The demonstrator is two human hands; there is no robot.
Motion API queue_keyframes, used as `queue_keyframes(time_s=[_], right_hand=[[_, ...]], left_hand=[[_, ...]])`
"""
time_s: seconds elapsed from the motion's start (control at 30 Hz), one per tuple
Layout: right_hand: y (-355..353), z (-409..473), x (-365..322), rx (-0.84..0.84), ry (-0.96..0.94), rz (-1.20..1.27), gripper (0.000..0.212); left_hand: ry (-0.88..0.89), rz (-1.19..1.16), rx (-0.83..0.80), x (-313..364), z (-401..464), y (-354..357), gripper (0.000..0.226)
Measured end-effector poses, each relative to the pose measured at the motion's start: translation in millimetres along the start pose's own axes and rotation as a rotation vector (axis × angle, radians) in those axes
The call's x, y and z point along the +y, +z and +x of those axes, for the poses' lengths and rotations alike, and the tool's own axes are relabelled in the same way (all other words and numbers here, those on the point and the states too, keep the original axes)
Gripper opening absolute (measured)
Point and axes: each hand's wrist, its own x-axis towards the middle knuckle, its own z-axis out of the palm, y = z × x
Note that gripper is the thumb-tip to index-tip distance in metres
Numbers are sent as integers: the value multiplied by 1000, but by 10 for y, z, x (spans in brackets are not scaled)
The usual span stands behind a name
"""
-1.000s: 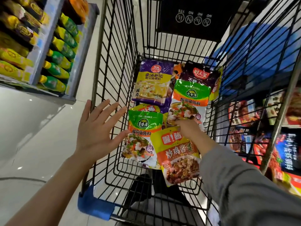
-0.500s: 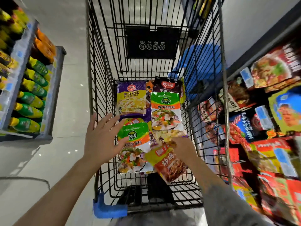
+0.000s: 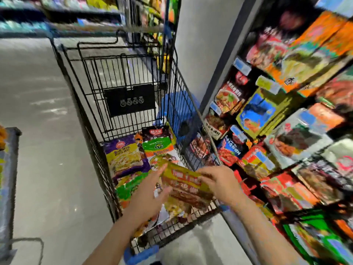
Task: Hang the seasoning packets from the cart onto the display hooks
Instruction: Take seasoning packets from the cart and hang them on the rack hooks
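Early stage. Yellow-and-red foil seasoning packet (image 3: 186, 183) lifted above black wire cart (image 3: 133, 73), pinched by right hand (image 3: 222, 181); left hand (image 3: 148, 192) fingers straight, touching its near-left edge. Purple packet (image 3: 124, 155) and green packet (image 3: 159, 148) left in cart. Display packets (image 3: 257, 115) far right; hooks too blurred.

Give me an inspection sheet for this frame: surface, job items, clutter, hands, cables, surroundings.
Surface: black wire cart, packets lying in its basket.
Job items: yellow-red packet lifted above the basket; purple packet and green packet lie flat further in; more below, blurred.
Clutter: nothing seen.
Hands: right hand grips the yellow-red packet's right edge; left hand on its left side, grip unclear from blur.
Cables: nothing seen.
Surroundings: packet display to the right, hooks not discernible; grey floor on the left; shelving beyond the cart.
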Motion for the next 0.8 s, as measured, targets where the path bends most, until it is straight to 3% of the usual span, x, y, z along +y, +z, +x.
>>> queue_keyframes(time_s=[0.1, 0.17, 0.33, 0.53, 0.8], right_hand=[[-302, -121, -167, 44, 6, 39, 18], [-506, -244, -224, 112, -5, 71, 17], [-967, -692, -109, 298, 158, 184, 15], [-1430, -1226, 161, 484, 332, 267, 17], [-1548, -1105, 166, 541, 284, 199, 14]], left_hand=[[43, -66, 208, 158, 92, -26, 77], [3, -180, 260, 331, 177, -82, 77], [162, -398, 106, 929, 443, -30, 40], [411, -440, -20, 1597, 658, 361, 63], [490, -227, -11, 1577, 672, 271, 44]])
